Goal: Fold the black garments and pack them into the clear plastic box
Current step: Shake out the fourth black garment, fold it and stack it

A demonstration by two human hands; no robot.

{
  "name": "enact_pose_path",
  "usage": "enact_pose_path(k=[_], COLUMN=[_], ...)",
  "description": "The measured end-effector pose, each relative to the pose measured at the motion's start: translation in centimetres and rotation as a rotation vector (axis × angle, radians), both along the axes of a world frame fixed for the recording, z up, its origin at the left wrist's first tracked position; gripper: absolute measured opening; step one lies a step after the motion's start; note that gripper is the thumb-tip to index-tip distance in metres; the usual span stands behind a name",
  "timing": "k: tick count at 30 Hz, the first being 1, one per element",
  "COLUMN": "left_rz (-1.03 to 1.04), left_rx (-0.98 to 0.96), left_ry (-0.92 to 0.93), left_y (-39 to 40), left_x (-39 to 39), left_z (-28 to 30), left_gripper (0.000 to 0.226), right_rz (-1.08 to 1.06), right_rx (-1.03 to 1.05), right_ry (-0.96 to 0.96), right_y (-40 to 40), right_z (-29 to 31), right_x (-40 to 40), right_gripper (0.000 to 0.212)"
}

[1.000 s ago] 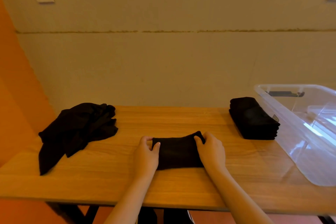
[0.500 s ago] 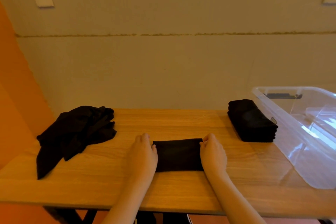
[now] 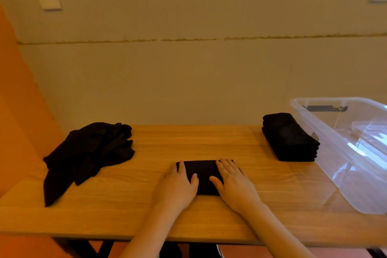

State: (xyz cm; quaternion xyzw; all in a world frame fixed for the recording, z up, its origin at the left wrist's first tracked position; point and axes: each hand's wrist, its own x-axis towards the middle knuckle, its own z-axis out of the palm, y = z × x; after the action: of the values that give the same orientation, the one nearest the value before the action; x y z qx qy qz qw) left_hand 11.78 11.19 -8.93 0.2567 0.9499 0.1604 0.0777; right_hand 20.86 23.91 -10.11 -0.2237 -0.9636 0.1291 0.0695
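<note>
Where both flat hands (image 3: pixel 206 187) press it, a neat black folded garment (image 3: pixel 204 175), each grip open-fingered.

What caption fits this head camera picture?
Both hands press a folded black garment flat on the table.

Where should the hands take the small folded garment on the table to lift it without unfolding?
Probably at its two short ends. The folded garment lies flat and wide, with the left hand and right hand resting on it. Slide the fingers under each end from the sides.
</note>
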Motion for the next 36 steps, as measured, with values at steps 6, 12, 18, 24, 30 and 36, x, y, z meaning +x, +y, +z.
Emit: enact_pose_path(k=[6, 12, 18, 24, 30, 36], left_rz=[-0.025, -0.055, 0.002, -0.372, -0.402, -0.418], left_rx=[0.380, 0.296, 0.193, -0.116, -0.171, -0.133], left_ry=[-0.227, -0.127, 0.182, 0.104, 0.094, 0.097], left_y=[-1.8, -1.0, -0.3, 2.8, 3.5, 3.2], left_x=[-0.9, -1.4, 1.0, 3.7, 3.2, 3.4], left_z=[-0.6, -1.1, -0.6, -1.4, -1.7, -1.6], left_gripper=[0.073, 0.054, 0.061, 0.067, 0.068, 0.068], right_rz=[-0.133, 0.092, -0.123, -0.472, 0.066, -0.177], right_rx=[-0.132, 0.036, 0.058, 0.056, -0.029, 0.036], right_ry=[0.068, 0.040, -0.070, -0.243, -0.191, -0.197], right_y=[-0.2, -0.6, -0.9, 0.5, 5.5, 5.3], right_z=[0.0, 0.1, 0.0, 1.5, 2.2, 0.8], right_x=[1.3, 1.2, 2.8, 7.7, 7.6, 9.2], right_gripper=[0.080, 0.115, 0.122, 0.070, 0.054, 0.054])
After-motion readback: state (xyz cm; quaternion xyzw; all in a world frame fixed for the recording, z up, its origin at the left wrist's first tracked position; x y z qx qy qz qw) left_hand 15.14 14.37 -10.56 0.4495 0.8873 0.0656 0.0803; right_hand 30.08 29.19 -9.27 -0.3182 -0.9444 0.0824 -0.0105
